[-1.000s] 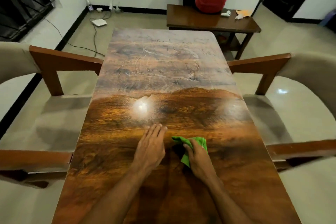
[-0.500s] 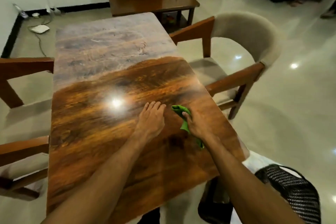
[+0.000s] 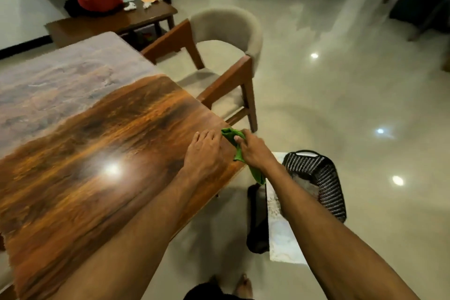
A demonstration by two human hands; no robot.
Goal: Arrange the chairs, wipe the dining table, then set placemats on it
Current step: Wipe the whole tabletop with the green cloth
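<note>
The fingers (image 3: pixel 239 139) of the right hand (image 3: pixel 255 154) curl round the green cloth (image 3: pixel 230 133), bunched at the desk's (image 3: pixel 97 134) right edge with its tail hanging off. The left hand (image 3: pixel 203 154) lies flat on the desk beside it, fingers straight and released. A padded chair (image 3: pixel 229 27) stands beyond.

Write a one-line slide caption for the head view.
The right hand grips a green cloth at the dining table edge; the left hand rests flat beside it.

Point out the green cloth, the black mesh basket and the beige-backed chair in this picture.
green cloth (image 3: pixel 229 134), head view, on its bunched upper end.
black mesh basket (image 3: pixel 326 178), head view, on its woven side wall.
beige-backed chair (image 3: pixel 226 20), head view, on its curved padded backrest.
</note>
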